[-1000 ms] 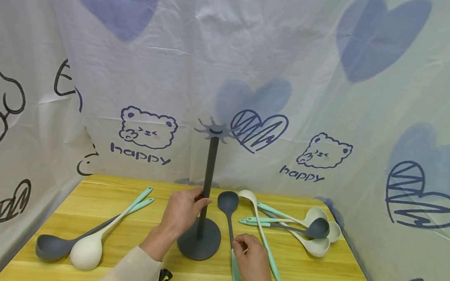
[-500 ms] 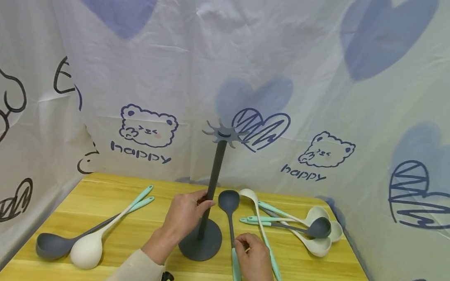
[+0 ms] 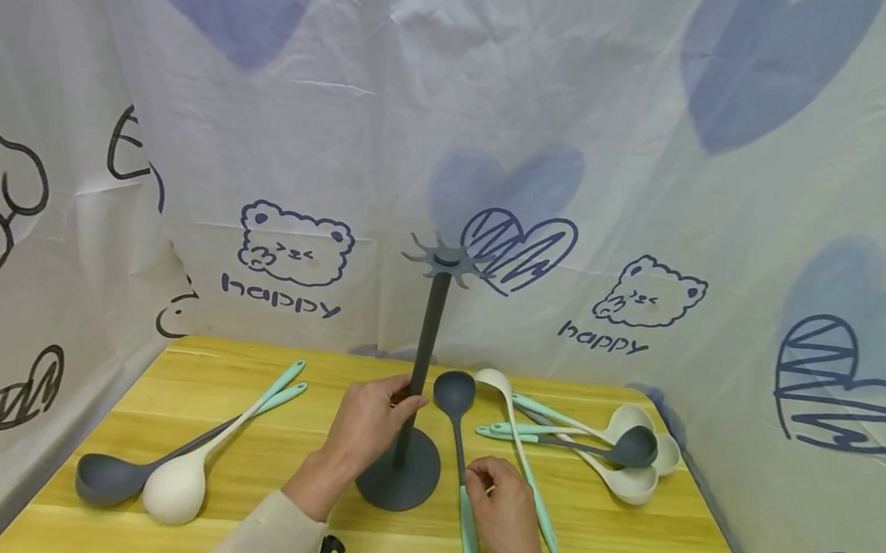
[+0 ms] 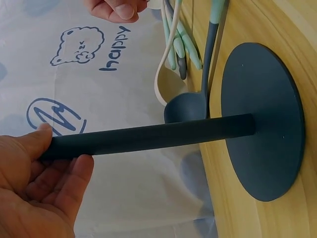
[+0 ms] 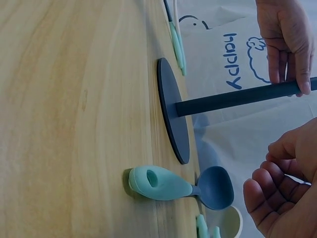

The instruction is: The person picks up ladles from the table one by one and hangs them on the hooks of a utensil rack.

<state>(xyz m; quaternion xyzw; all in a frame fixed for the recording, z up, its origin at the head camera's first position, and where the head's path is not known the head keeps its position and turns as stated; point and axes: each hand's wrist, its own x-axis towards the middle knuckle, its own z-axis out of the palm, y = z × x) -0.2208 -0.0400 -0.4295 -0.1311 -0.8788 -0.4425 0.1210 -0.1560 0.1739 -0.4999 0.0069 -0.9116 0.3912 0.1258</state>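
My left hand (image 3: 370,416) holds the upright post of a dark grey utensil stand (image 3: 428,325) between thumb and fingers. The post leans right in the head view; a star-shaped hook ring (image 3: 447,261) tops it, and the round base (image 4: 257,153) is at the table. My right hand (image 3: 504,502) hovers with loosely curled fingers and nothing in them, as the right wrist view shows. Below it lies a dark ladle (image 3: 454,391) with a mint handle (image 5: 161,184). A white ladle (image 3: 514,429) lies just right of that one, partly behind my right hand.
At the left, a dark ladle (image 3: 109,480) and a white ladle (image 3: 175,491) lie crossed on the wooden table (image 3: 260,482). Several white and dark ladles with mint handles are heaped at the right, a white ladle (image 3: 629,485) among them. A printed cloth (image 3: 389,144) hangs behind.
The stand's top has swung a little to the right with my left hand on the post, while its base has hardly shifted. My right hand stays over the dark ladle's handle.
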